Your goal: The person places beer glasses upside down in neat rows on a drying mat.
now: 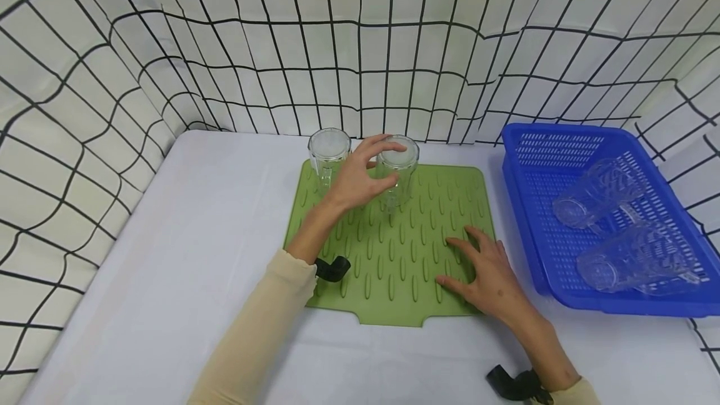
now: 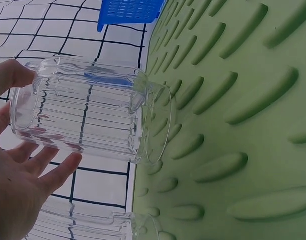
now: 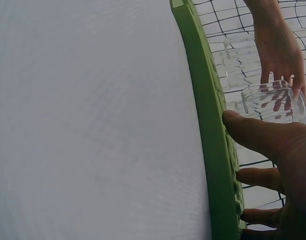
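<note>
Two clear glass mugs stand upside down at the back of a green ridged mat (image 1: 388, 292). My left hand (image 1: 360, 177) is at the right mug (image 1: 406, 170), thumb and spread fingers on either side near its upturned base. In the left wrist view, the thumb overlaps the base end of this mug (image 2: 88, 110), while the lower fingers extend loosely beside the glass. The left mug (image 1: 329, 152) stands beyond my left wrist. My right hand (image 1: 489, 277) rests with fingers spread over the mat's right side, fingertips at its ridges.
A blue plastic basket (image 1: 525, 230) stands right of the mat, with two clear glass mugs (image 1: 630, 261) lying on their sides in it. White cloth (image 1: 185, 236) covers the table. Black-gridded white sheeting (image 1: 360, 49) rises behind and at both sides.
</note>
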The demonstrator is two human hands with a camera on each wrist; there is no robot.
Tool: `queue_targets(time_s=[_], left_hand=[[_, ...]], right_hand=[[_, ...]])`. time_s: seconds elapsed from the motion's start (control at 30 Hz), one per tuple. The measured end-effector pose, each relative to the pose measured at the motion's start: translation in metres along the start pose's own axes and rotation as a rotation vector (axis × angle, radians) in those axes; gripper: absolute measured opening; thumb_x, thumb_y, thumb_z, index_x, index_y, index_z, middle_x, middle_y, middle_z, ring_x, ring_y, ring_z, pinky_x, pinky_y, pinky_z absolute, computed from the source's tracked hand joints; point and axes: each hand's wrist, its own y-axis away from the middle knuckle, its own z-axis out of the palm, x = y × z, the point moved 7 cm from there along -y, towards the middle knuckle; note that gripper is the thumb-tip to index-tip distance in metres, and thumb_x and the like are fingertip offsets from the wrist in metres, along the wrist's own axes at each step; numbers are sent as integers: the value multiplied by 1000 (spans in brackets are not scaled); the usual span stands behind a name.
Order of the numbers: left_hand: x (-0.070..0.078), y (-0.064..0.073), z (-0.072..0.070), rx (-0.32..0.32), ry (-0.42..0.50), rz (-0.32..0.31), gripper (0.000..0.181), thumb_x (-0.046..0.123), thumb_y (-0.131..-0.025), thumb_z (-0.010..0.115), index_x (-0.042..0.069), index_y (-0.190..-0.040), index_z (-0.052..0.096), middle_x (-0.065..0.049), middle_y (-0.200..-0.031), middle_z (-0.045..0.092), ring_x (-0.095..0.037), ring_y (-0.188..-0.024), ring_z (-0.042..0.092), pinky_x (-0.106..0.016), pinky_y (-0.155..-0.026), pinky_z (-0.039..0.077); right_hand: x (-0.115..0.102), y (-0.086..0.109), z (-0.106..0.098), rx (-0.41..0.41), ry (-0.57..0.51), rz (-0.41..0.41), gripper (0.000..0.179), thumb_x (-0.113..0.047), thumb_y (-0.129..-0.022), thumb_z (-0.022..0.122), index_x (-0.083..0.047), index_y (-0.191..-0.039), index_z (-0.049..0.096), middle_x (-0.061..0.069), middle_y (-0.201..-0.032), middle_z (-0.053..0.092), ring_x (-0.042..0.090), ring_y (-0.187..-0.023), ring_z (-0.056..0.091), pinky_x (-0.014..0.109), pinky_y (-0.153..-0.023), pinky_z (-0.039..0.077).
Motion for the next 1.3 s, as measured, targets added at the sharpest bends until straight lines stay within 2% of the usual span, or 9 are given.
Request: queue_targets(time_s=[0.4, 0.6, 0.97, 1.3], left_hand=[[1, 2, 2, -34, -8, -2, 53, 16, -95, 74, 23, -146, 60, -6, -171, 31, -33, -154, 39, -49, -120, 45], [2, 5, 2, -18, 12, 14, 58, 19, -96, 74, 23, -150, 56, -5, -171, 31, -30, -155, 37, -47, -120, 45], [11, 13, -4, 57, 27, 56, 56, 19, -94, 75, 18, -148, 59, -10, -168, 34, -29, -155, 36, -49, -120, 44], [20, 21, -14, 144, 29, 81, 52, 22, -95, 75, 19, -145, 61, -8, -167, 37, -25, -156, 35, -47, -121, 43]], right_hand=[[0, 1, -1, 4, 1, 0, 75, -43, -84, 87, -14, -146, 59, 29, -163, 36, 53, -150, 34, 75, -125, 15], [0, 1, -1, 10, 0, -5, 74, -43, -83, 87, -14, -146, 59, 29, -162, 36, 52, -150, 34, 75, -124, 15], [0, 1, 0, 4, 5, -4, 75, -43, -83, 87, -14, -146, 59, 28, -162, 37, 53, -150, 35, 75, -124, 15], [1, 1, 0, 10, -6, -14, 73, -42, -83, 87, -13, -145, 60, 27, -161, 38, 52, -149, 37, 76, -123, 15]])
